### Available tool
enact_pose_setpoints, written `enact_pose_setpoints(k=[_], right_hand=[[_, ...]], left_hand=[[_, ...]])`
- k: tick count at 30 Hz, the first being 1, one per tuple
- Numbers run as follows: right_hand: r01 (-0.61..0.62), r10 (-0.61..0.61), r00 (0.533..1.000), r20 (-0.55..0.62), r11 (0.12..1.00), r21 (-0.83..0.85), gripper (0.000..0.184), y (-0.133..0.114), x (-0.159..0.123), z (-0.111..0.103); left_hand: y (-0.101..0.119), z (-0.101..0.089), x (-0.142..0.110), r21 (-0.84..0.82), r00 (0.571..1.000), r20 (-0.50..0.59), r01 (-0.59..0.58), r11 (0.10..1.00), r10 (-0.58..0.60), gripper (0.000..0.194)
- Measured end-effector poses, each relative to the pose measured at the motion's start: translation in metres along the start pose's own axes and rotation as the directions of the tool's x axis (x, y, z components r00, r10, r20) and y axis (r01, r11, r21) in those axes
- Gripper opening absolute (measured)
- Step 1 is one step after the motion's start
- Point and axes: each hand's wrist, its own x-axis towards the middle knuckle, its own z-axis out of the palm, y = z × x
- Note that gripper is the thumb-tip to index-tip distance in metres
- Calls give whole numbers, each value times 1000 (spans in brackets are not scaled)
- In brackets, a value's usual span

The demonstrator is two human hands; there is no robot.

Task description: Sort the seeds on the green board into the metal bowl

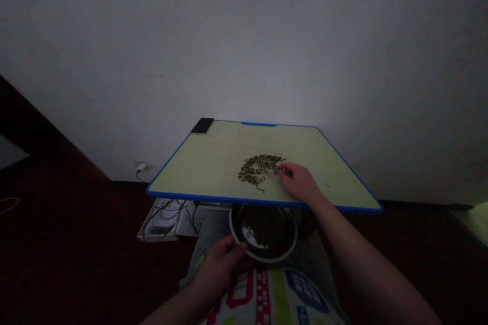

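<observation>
My left hand (224, 261) grips the near-left edge of a round, silvery metal bowl (267, 260), thumb on the rim, and dark greenish grains (269, 226) lie inside. The bowl sits over my lap, below and nearer me than my right hand (299, 180). That hand pinches a thin, clear, flat piece (275, 177), probably plastic, on the pale yellow-green tabletop with blue edging (213, 172). Just left of my right fingertips lie small, loose, brownish grains (251, 170), spread in a ragged patch.

I judge each grain light, hard and apt to roll or skitter, so they suit pushing together better than picking singly. The clear piece looks light and fairly stiff; its near end, where my fingers are, is the place to hold it. The bowl should be rigid, perhaps slippery, and steadiest held by its rim.
</observation>
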Motion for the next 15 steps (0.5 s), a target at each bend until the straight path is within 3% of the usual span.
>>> enact_pose_setpoints(k=[15], right_hand=[[46,-47,999,26,998,52,27,4,-1,0]], left_hand=[[0,2,0,-28,1000,12,2,1000,-2,40]])
